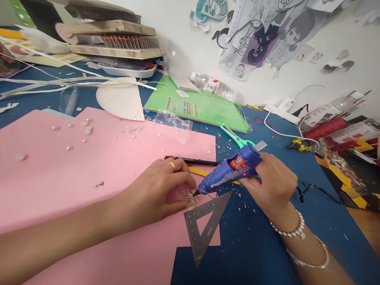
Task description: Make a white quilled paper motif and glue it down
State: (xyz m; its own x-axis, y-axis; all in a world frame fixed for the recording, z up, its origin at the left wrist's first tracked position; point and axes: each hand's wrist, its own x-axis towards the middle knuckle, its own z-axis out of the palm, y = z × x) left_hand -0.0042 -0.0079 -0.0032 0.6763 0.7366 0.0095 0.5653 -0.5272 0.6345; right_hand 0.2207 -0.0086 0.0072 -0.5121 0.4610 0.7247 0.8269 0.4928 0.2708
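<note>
My right hand [274,184] grips a blue hot glue gun [230,172] with its nozzle tip pressed down at a small pale cut-out ornament [188,195] on the pink sheet [74,178]. My left hand [162,188], a gold ring on one finger, holds that ornament down between thumb and fingertips. A grey set square [204,225] lies just below the ornament, partly off the pink sheet's edge. A black pencil [192,160] and a yellow strip [199,171] lie behind my fingers.
Mint-green scissors [236,136] lie behind the glue gun. A green sheet [202,107] with sticker gems, a plastic bottle [215,86], white strips, stacked wooden boards and a power strip sit farther back. Small pearl halves dot the pink sheet's left part. Yellow pliers [299,145] lie at right.
</note>
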